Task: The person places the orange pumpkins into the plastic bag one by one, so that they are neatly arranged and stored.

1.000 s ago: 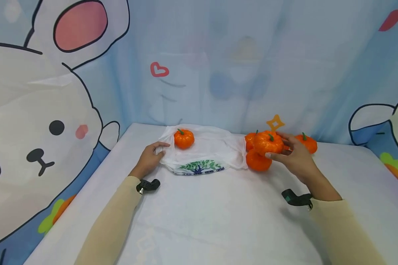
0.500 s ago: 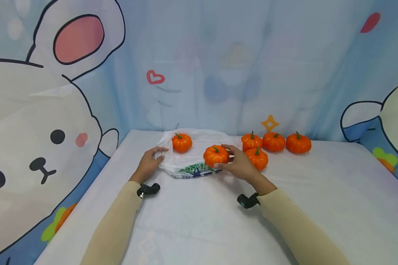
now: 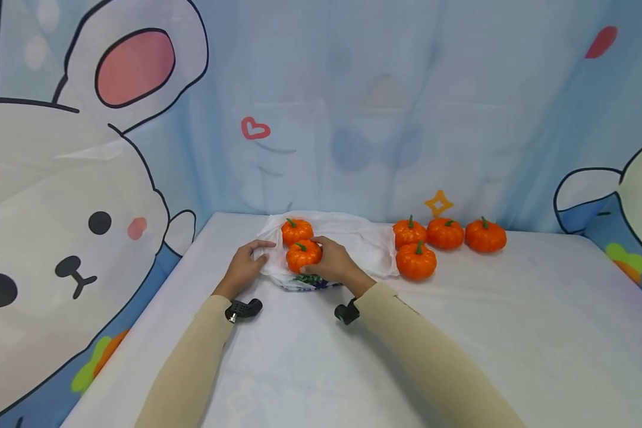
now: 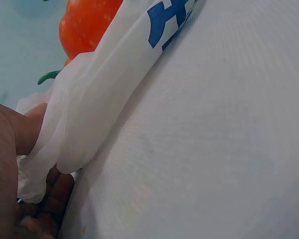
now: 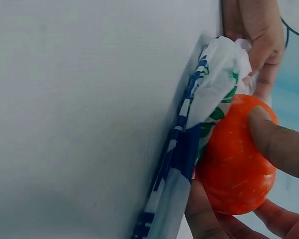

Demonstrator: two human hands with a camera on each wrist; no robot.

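A small orange pumpkin with a green stem is gripped in my right hand, thumb and fingers spread round it in the right wrist view. It sits over the left part of a white plastic bag with a green and blue print. Right behind it, on the bag, rests a second pumpkin. My left hand pinches the bag's left edge between thumb and fingers; in the left wrist view the white film runs between them.
Several more pumpkins stand right of the bag: one in front, and a row behind ending with the rightmost pumpkin. A white cloth covers the table. A printed curtain hangs behind its back edge.
My right hand has carried the pumpkin leftward from the group on the right, across the bag, to beside the pumpkin lying on it. My left hand stays at the bag's left edge.
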